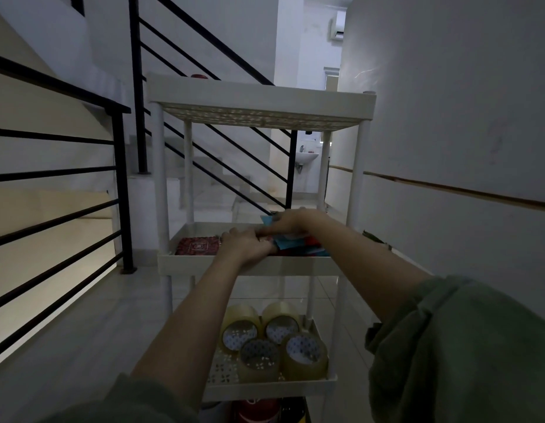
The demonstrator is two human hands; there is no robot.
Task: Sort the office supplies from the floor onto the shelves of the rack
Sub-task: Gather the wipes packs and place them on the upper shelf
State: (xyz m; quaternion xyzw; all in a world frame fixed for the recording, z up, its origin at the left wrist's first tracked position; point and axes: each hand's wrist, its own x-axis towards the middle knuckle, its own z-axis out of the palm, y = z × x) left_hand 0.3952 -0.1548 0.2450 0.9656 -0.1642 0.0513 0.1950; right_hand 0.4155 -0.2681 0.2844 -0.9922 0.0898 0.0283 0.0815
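The stack of blue and red packets (pixel 298 244) lies on the right half of the rack's middle shelf (pixel 249 265), directly under both hands, with its long axis running left to right. The right hand (pixel 291 222) rests on top of the stack with bent fingers, and the left hand (pixel 245 244) holds its left end, so both hands are equally near. Exactly how many packets are in the stack cannot be told. Just left of it lies 1 red patterned book (pixel 198 245). On the shelf below stand 4 rolls of clear tape (pixel 274 340), close together. The top shelf (pixel 262 100) shows 1 red object (pixel 199 76) at its back edge.
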